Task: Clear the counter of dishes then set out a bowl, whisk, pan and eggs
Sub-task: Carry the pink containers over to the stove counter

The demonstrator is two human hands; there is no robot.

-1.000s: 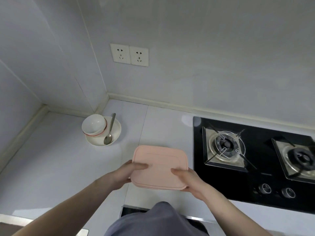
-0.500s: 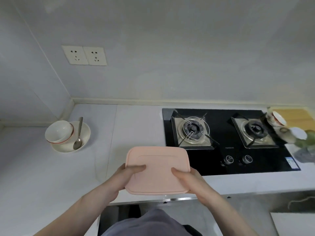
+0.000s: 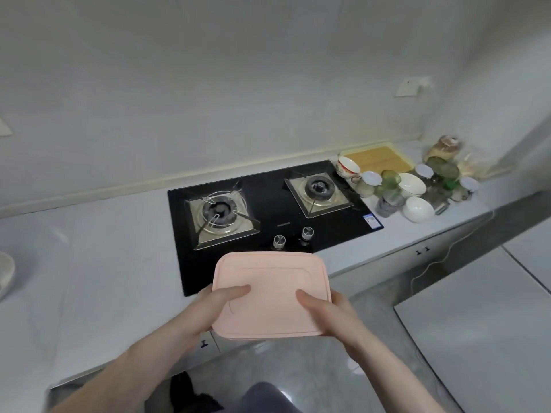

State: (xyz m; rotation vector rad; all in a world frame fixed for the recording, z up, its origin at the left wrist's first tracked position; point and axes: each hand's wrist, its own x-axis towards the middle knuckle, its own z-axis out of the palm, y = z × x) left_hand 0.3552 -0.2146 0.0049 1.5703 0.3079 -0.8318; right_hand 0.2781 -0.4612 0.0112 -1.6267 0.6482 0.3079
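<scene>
I carry a pink lidded container (image 3: pixel 269 281) in front of my body, above the counter's front edge by the stove. My left hand (image 3: pixel 216 307) grips its left side with the thumb on the lid. My right hand (image 3: pixel 323 311) grips its right side the same way. A plate (image 3: pixel 6 271) shows only as a sliver at the far left edge. On the counter right of the stove stand several dishes: a red-patterned bowl (image 3: pixel 347 166), a white bowl (image 3: pixel 411 183) and another white bowl (image 3: pixel 419 208).
A black two-burner gas stove (image 3: pixel 268 210) fills the middle of the white counter (image 3: pixel 89 263). Green glasses (image 3: pixel 390 178), cups, a jar (image 3: pixel 444 149) and a yellow tray (image 3: pixel 378 160) crowd the right end. A white appliance top (image 3: pixel 483 317) stands at lower right.
My view and body have swung right with the container held in both hands. The bowl, plate and spoon slid out of sight at the left, and the dishes on the right came into view.
</scene>
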